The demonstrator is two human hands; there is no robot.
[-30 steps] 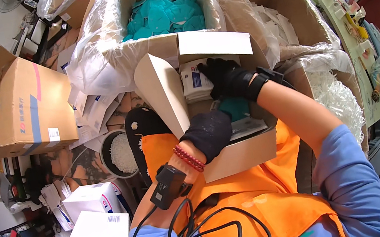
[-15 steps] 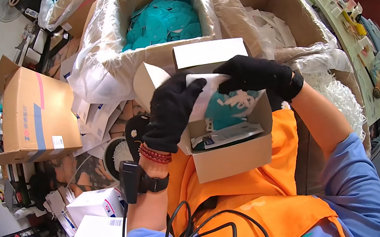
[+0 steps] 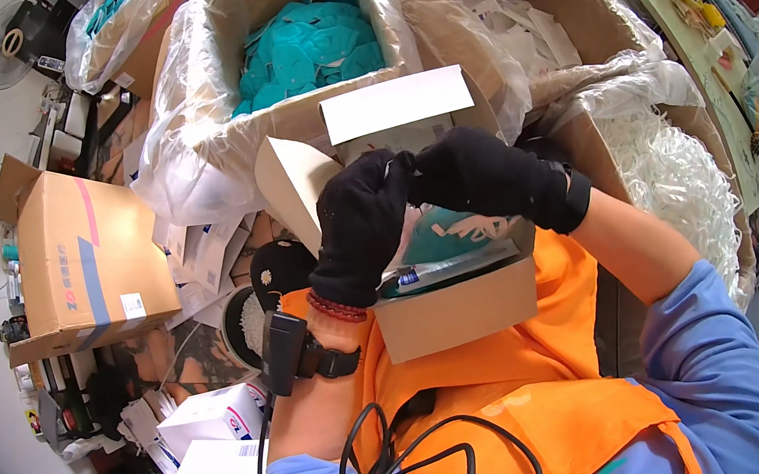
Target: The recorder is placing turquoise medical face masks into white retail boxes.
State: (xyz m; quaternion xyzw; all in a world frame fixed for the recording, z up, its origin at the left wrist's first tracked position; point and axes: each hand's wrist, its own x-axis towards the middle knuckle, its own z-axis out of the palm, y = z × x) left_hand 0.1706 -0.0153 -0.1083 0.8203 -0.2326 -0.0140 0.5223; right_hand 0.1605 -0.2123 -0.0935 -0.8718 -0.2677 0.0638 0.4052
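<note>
A small open cardboard box (image 3: 458,309) rests against my orange vest, its white flaps (image 3: 387,104) folded up and back. Inside lie a teal item (image 3: 445,235) and white paper strips. Both my hands wear black gloves and meet just above the box. My left hand (image 3: 362,225) and my right hand (image 3: 481,178) pinch fingertips together on a thin white piece (image 3: 390,170), which the gloves mostly hide. A black device (image 3: 288,350) is strapped to my left wrist.
Ahead stand plastic-lined cartons: one of teal pieces (image 3: 296,49), one of white pieces (image 3: 514,20), and at right one of white shredded paper (image 3: 678,174). A closed brown carton (image 3: 83,254) sits at left, white boxes (image 3: 209,419) at lower left. A black cable (image 3: 388,459) hangs on my chest.
My left hand rose from the box's front to meet my right hand, which lifted a white packet out of the box. Both hands now close together over it.
</note>
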